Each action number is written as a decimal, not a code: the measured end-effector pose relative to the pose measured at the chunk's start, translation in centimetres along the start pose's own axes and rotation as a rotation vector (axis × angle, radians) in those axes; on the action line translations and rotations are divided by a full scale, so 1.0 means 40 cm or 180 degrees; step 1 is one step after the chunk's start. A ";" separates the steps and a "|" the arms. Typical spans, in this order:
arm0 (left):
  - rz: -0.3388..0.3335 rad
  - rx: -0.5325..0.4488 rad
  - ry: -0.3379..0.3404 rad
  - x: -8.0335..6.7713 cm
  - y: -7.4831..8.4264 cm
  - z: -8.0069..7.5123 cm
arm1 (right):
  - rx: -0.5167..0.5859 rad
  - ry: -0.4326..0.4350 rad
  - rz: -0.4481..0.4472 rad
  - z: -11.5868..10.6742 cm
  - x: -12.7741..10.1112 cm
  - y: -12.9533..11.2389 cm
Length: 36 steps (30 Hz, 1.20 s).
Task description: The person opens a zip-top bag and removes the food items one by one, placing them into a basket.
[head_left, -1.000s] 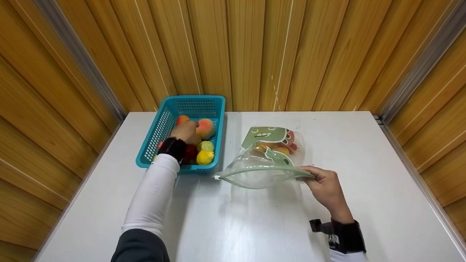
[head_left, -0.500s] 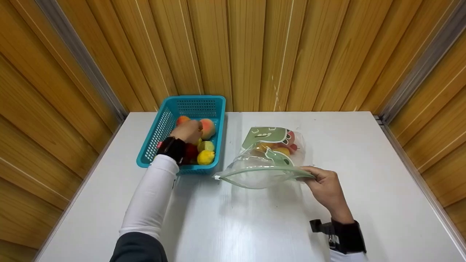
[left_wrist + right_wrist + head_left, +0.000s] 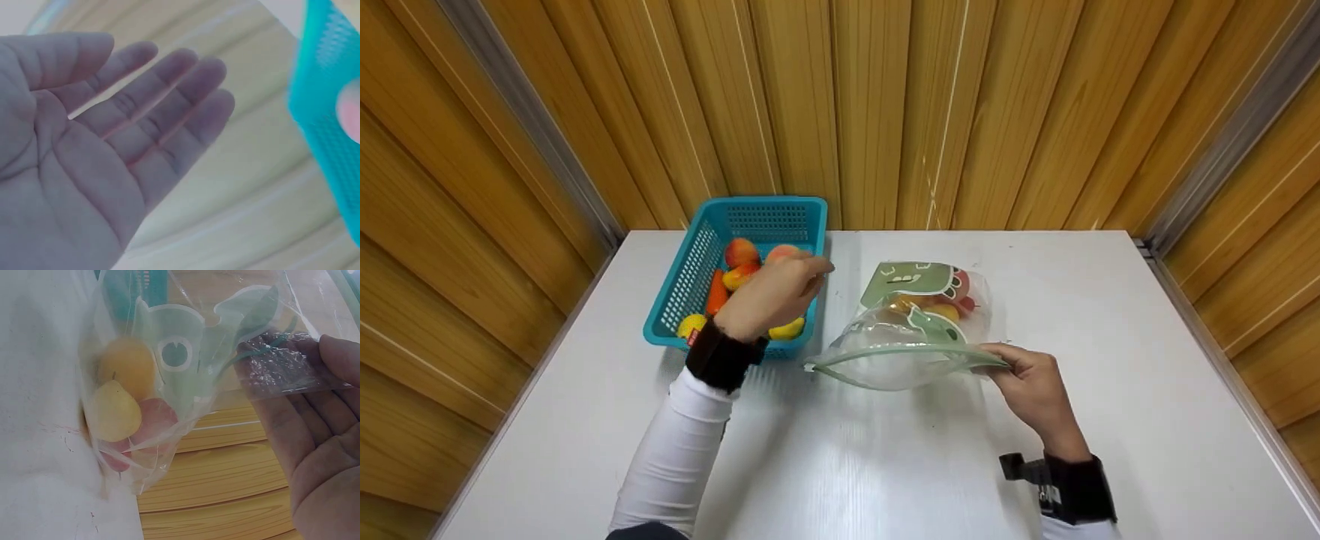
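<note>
My left hand [image 3: 776, 292] is over the right side of a blue-green basket [image 3: 660, 334]. In the left wrist view its fingers [image 3: 163, 107] reach out nearly straight, and the palm holds nothing. Below it in the basket lie a peach [image 3: 741, 253], a red-yellow mango [image 3: 737, 277], a carrot [image 3: 718, 291] and other fruit, partly hidden by the hand. My right hand [image 3: 1031, 390] pinches the right end of the mouth of a clear zip bag [image 3: 904, 279], which gapes wide. Inside show a yellow pear [image 3: 115, 410], an orange fruit [image 3: 126, 363] and red fruit [image 3: 154, 424].
Basket and bag stand side by side on a white table [image 3: 840, 465], a narrow gap between them. Wood-look panels [image 3: 870, 112] enclose the back and both sides. The bag's white slider [image 3: 809, 367] sits at its left corner, near the basket.
My left hand has risen from among the fruit and moved right, uncovering the mango and carrot. The right hand and the bag stay where they were.
</note>
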<state>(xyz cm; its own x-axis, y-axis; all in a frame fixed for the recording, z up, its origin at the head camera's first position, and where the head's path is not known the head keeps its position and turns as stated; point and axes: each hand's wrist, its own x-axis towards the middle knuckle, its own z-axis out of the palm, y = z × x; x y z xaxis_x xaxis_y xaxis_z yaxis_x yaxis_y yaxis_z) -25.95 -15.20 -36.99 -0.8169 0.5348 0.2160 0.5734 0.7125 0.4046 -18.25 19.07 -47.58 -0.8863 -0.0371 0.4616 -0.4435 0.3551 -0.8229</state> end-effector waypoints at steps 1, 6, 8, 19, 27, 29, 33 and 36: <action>0.0072 0.0004 0.0033 -0.009 0.016 0.007 | 0.0008 -0.0006 -0.0011 0.000 0.000 0.000; 0.0285 -0.0049 0.0118 -0.052 0.089 0.041 | -0.0047 -0.0022 0.0035 0.001 -0.002 -0.004; 0.0432 -0.0170 0.0206 -0.068 0.114 0.058 | -0.0080 -0.0018 0.0062 0.001 -0.003 -0.005; 0.1039 -0.0398 0.0249 -0.125 0.225 0.154 | -0.0091 -0.0005 0.0083 0.001 0.000 -0.004; 0.0846 0.0145 0.0354 -0.100 0.240 0.234 | -0.0100 -0.0016 0.0119 0.004 -0.003 -0.004; 0.0801 0.0296 0.0406 -0.093 0.239 0.247 | -0.0090 -0.0002 0.0114 0.004 -0.004 -0.005; 0.0732 0.0627 0.0552 -0.074 0.231 0.270 | -0.0084 0.0003 0.0080 0.003 -0.003 -0.007; 0.0676 0.0876 0.0651 -0.056 0.217 0.290 | -0.0059 -0.0022 0.0085 0.002 -0.002 -0.009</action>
<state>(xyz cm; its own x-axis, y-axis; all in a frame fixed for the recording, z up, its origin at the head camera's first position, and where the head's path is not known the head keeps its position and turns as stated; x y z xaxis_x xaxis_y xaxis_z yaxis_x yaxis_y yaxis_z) -18.42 -4.95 -44.29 -0.6582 0.6014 0.4528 0.7033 0.7058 0.0849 -18.03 18.87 -47.35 -0.8987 -0.0340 0.4373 -0.4172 0.3734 -0.8285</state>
